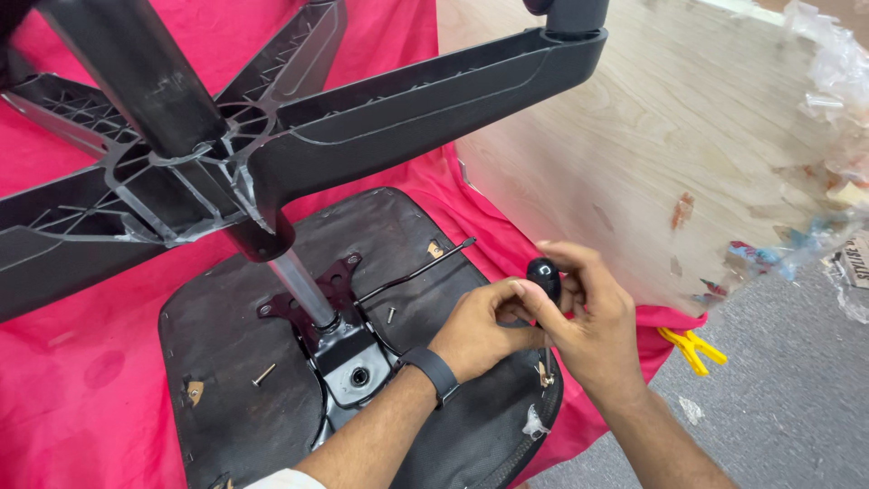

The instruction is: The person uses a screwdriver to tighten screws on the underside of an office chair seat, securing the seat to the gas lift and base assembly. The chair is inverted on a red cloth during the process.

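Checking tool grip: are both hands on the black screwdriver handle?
Yes, the left hand and right hand both clasp the black screwdriver handle over the upturned chair seat.

- The knob (543,272) gripped between the left hand (475,333) and right hand (588,317) looks like glossy black plastic.
- Under both hands, the seat underside (226,362) is matt dark board, scuffed and rough.
- Left of the left hand, the mounting plate (348,358) and column (299,285) are metal, the column bright and smooth.
- Above the hands, the star base (407,100) is matt black ribbed plastic.
- The red cloth (81,389) looks soft and woven.
- Beyond the right hand, the board (670,118) is pale smooth wood grain.
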